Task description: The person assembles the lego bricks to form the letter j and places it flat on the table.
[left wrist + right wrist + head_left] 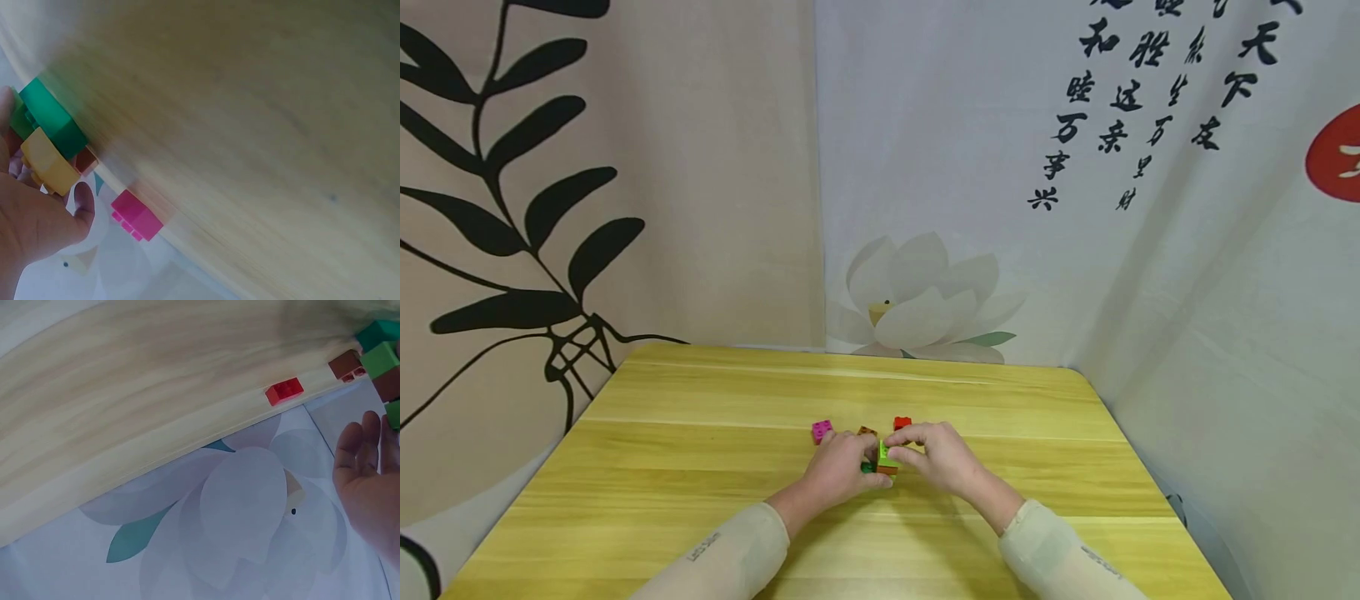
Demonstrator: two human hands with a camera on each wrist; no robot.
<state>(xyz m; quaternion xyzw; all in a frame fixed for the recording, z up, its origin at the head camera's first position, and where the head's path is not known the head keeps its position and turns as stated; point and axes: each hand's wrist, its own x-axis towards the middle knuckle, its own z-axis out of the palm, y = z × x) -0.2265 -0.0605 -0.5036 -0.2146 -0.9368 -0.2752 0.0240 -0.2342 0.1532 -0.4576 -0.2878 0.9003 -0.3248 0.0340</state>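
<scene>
Between both hands is a small stack of toy building bricks. A light green brick [884,455] tops a brown brick [387,385], with another light green brick [393,415] at the stack's other end. A dark green brick [54,119] and a yellow-orange brick [50,161] sit against its side. My left hand [838,468] grips the stack from the left, thumb at the near side. From the right, my right hand [946,458] pinches the upper light green brick between thumb and fingers. The fingers hide part of the stack.
A pink brick [822,431] lies on the wooden table [715,467], beyond my left hand. A loose brown brick [867,431] lies just behind the stack, and a red brick [902,422] beyond my right fingers. A printed cloth [940,183] hangs behind the table's far edge.
</scene>
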